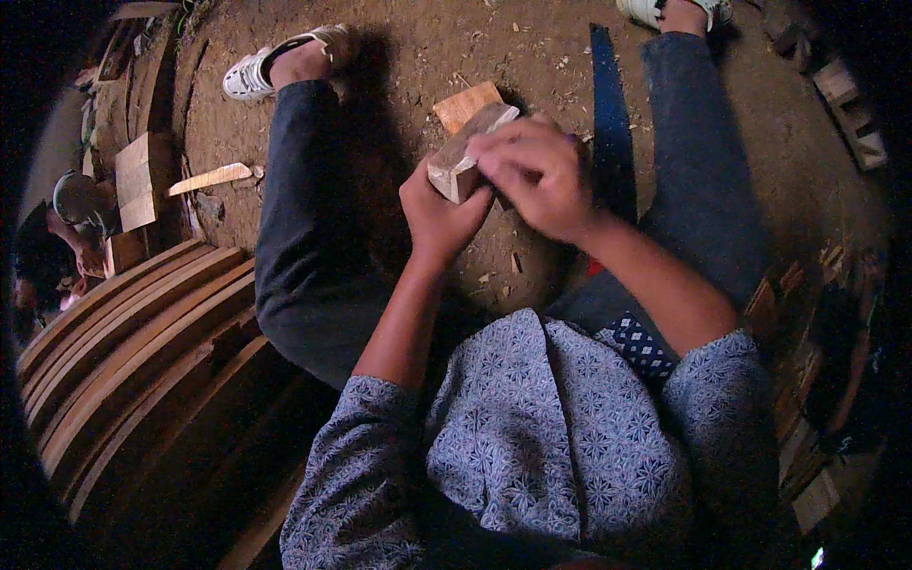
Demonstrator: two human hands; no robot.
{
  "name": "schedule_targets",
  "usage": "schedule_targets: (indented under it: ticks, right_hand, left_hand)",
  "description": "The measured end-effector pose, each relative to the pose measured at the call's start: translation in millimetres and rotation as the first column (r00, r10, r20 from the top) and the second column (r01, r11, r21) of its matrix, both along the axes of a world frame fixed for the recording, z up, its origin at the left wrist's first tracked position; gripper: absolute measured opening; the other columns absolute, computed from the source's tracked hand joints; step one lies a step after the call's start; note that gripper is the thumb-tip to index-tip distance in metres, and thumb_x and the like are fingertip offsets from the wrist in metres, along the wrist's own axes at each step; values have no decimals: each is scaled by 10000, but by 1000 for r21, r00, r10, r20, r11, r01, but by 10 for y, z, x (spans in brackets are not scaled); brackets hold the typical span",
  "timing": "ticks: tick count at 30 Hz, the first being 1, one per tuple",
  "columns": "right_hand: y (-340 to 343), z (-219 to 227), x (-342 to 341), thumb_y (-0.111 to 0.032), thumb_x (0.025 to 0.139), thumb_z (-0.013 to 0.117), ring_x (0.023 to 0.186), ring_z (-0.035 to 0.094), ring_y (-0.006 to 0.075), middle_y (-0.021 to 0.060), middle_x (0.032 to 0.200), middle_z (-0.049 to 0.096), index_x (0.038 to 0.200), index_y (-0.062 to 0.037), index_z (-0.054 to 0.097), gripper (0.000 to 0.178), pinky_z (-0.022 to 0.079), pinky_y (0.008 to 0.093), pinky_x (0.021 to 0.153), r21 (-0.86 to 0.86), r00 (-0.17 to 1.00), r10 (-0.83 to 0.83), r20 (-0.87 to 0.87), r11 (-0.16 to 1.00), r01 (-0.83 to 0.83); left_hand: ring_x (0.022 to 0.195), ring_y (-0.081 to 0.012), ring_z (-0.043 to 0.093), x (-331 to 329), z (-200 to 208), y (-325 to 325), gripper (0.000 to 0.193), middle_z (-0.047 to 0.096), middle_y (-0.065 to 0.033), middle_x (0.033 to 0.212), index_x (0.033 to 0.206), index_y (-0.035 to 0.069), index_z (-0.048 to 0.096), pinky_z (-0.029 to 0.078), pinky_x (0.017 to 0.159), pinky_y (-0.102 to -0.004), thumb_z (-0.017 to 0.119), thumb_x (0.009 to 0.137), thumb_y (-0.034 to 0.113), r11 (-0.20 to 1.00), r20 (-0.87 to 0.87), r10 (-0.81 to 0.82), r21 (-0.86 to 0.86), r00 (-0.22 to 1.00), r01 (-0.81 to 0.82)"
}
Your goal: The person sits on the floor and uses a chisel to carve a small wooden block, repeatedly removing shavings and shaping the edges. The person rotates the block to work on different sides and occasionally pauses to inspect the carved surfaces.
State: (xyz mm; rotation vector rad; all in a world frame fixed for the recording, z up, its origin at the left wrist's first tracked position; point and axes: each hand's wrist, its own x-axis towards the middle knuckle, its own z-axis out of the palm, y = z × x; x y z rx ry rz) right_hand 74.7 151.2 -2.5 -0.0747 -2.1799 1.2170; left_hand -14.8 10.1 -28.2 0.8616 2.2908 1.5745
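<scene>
Between my spread legs, my left hand (440,214) is wrapped round a short wooden block (489,123) from its near left side. The block is tilted, brown on top with pale cut faces at its ends. My right hand (549,179) is bent over the block's right side, its thumb and fingertips drawn together at the edge; motion smears them a little. Whether something small is pinched in those fingers cannot be made out. Just beyond the block lies an orange-brown flat wood piece (464,104) on the ground.
A long blue tapered strip (611,104) lies beside my right leg. Stacked curved-looking boards (133,332) fill the left side. A pale pointed wood piece (211,179) and a square board (140,180) are at left, near another person (84,204). Wood shavings dot the dirt floor (532,52).
</scene>
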Motion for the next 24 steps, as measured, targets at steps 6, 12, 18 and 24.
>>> schedule_targets:
  ticks: [6,12,18,24]
  right_hand:
    - [260,-363,-108,-105,872,619,905,651,232,113,955,700,942,-18,705,141,462,330,826,-122,991,-114,74,985,122]
    - [347,-482,-104,-109,868,624,898,655,218,100,947,703,910,-21,712,131,469,330,821,-211,974,-198,111,953,218]
    - [87,-153,-58,-152,849,635,840,674,242,129,876,701,870,-29,716,148,497,357,814,-119,995,-95,26,988,98]
    - [-106,53,49,-133,873,609,970,643,215,119,989,699,966,-50,712,162,455,357,854,8,998,42,56,999,-43]
  left_hand:
    - [783,-116,636,3,43,102,356,692,-108,835,923,-21,635,511,709,-292,737,615,125,999,28,-23,40,999,22]
    - [791,-113,635,24,-28,72,348,693,-114,834,931,-19,637,510,705,-291,738,628,116,997,11,-54,47,998,53]
    - [762,-127,644,54,44,69,337,680,-127,790,909,-23,632,513,695,-303,742,625,122,999,34,-24,29,999,23]
    - [767,-168,673,46,-13,45,336,686,-144,800,896,-21,629,514,691,-309,739,611,118,1000,12,-20,13,1000,20]
